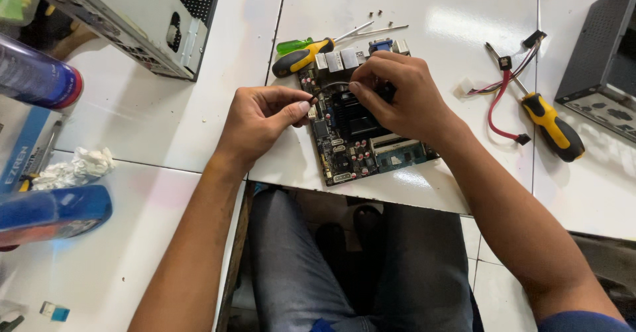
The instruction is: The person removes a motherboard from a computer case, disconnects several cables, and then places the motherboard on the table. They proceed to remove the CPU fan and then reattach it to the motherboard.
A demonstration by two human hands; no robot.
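Black circuit board (pixel 358 143) under our hands, left hand (pixel 262 123) pinching its edge, right hand (pixel 401 97) fingertips pressed together over its heatsink (pixel 354 121).

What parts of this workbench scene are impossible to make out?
Head view:
- Middle of the circuit board: covered by the right hand.
- Small dark part pinched by the left hand: too small to identify.
- Blue spray can: cut by the left edge, blurred.
- Grey metal case: cut by the right edge.

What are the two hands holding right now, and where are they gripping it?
The left hand pinches a small dark part at the circuit board's left edge. The right hand fingers the board's middle; any hold there can't be told.
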